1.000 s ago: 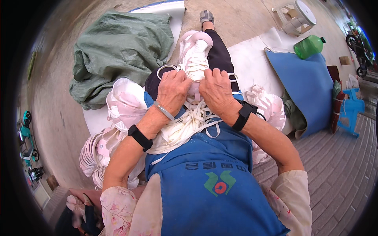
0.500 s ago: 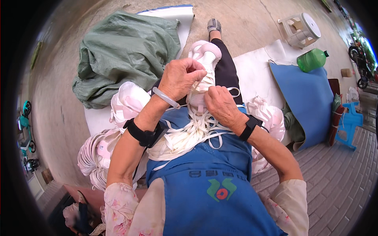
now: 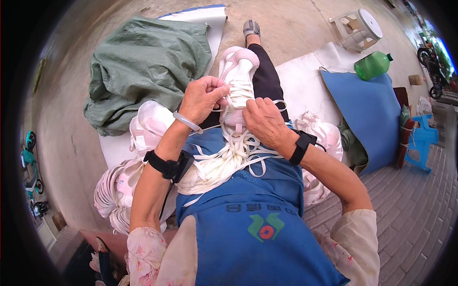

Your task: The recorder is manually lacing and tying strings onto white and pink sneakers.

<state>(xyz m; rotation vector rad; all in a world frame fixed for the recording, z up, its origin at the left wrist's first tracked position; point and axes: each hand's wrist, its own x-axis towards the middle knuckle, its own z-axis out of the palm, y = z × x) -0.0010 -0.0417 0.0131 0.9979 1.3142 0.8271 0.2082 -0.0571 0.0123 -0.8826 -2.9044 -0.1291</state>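
Note:
A white-and-pink sneaker (image 3: 237,69) rests between my legs, toe pointing away, with flat white lace crossing its front. My left hand (image 3: 202,99) pinches a shoelace with thumb and forefinger at the shoe's left edge. My right hand (image 3: 268,123) is closed at the shoe's right side near the ankle opening; a lace loop shows beside its knuckles, and its fingertips are partly hidden. On my blue apron (image 3: 238,209) lies a heap of loose cream-white shoelaces (image 3: 217,169), just below the shoe.
More pink-and-white shoe pieces (image 3: 151,125) lie left of my lap, with others (image 3: 318,138) to the right. A green woven sheet (image 3: 148,71) is heaped at far left. Right are a blue mat (image 3: 365,114), a green bottle (image 3: 373,66), a white stool (image 3: 357,29) and a blue stool (image 3: 421,143).
My left hand has moved down and left, off the front of the shoe to its edge. My right hand stays by the shoe's right side. The whole view has shifted slightly.

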